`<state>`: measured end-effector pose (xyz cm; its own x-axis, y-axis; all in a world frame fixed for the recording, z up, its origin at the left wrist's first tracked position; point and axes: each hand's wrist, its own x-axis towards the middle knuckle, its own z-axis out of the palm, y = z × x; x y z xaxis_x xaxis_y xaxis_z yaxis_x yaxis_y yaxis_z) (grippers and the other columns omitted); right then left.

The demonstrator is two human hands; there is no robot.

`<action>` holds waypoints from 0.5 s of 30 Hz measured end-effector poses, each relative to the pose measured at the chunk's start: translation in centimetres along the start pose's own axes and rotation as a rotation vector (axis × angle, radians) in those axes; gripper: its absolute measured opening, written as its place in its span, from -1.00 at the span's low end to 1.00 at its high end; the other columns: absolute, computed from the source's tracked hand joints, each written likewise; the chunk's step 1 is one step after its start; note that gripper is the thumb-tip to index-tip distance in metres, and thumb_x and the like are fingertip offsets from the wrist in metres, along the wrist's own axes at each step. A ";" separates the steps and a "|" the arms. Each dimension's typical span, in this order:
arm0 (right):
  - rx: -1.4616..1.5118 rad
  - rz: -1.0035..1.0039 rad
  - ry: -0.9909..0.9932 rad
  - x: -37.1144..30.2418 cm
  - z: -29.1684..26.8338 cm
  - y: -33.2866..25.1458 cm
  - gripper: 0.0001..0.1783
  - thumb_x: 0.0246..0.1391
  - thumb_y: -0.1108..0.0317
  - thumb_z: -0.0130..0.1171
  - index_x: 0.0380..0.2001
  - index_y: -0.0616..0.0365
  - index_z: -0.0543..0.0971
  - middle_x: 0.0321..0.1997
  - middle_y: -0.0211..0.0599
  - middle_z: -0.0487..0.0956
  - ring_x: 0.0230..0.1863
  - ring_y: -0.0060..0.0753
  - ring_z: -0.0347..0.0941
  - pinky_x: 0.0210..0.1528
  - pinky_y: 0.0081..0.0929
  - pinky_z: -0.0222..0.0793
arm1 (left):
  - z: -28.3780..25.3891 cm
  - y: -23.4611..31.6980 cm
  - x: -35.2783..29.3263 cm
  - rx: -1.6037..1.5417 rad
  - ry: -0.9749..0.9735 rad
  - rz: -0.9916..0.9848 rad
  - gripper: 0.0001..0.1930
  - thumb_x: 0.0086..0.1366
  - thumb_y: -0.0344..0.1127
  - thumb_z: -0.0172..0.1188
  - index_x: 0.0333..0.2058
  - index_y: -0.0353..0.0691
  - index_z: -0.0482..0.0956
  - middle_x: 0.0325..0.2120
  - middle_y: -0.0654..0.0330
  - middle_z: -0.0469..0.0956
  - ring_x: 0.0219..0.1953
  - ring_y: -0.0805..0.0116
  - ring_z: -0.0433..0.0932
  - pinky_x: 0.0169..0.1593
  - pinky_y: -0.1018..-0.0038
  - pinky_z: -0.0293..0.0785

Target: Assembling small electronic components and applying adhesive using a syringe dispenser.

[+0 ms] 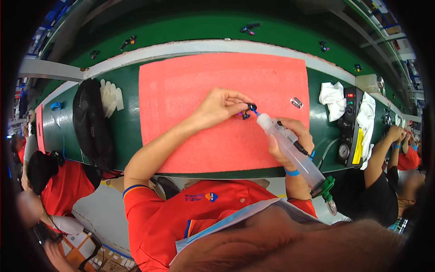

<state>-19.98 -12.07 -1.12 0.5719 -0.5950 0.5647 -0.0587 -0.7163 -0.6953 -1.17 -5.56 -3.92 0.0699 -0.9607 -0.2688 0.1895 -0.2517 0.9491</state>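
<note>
Over a red foam mat (190, 145), my left hand (220, 105) pinches a small black part (246, 115) between thumb and fingertips; a bit of purple shows beside it. My right hand (292, 138) is wrapped round a translucent dispensing syringe (297, 158) with a green cap at its rear end. The syringe slants up and to the left, and its blue needle tip meets or nearly touches the black part. Whether they actually touch is too small to tell.
Small dark pieces (296, 103) lie on the mat's right. Further right are white cloths (333, 100) and a black control box with a gauge (349, 127). At left lie a black bag (92, 124) and pale sticks (111, 97). Beyond the rail, small assemblies (129, 42) dot a green surface. Co-workers sit both sides.
</note>
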 end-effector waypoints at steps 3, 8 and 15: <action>-0.017 -0.041 -0.008 -0.1 -0.3 -0.1 -0.60 -0.35 0.37 0.22 -0.35 0.23 0.37 -0.46 -0.13 0.51 -0.48 -0.41 0.43 -0.40 -0.61 0.34 | 0.2 -0.1 -0.3 -0.021 0.001 -0.024 -0.81 0.11 -0.51 0.00 -0.27 -0.38 0.45 -0.42 0.16 0.52 -0.36 0.54 0.48 -0.28 0.67 0.40; 0.033 -0.001 0.012 -0.4 -1.0 0.1 -0.57 -0.29 0.34 0.21 -0.28 0.24 0.35 -0.38 -0.08 0.48 -0.41 -0.35 0.42 -0.34 -0.54 0.34 | -0.7 1.3 0.5 -0.062 0.101 -0.071 -0.84 0.10 -0.51 0.01 -0.32 -0.38 0.46 -0.47 0.14 0.52 -0.41 0.51 0.50 -0.34 0.66 0.42; 0.105 -0.129 0.166 -0.5 -1.4 0.6 -0.56 -0.20 0.30 0.18 -0.22 0.26 0.33 -0.29 0.00 0.43 -0.31 -0.22 0.39 -0.28 -0.44 0.33 | -6.3 5.7 6.3 0.681 0.504 0.352 -0.87 0.03 -0.45 0.10 -0.39 -0.29 0.51 -0.51 0.19 0.54 -0.46 0.55 0.49 -0.40 0.66 0.36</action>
<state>-21.43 -12.71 -1.22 0.4259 -0.5594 0.7111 0.0962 -0.7535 -0.6503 6.50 -12.32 -1.24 0.4639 -0.8702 0.1660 -0.5304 -0.1227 0.8389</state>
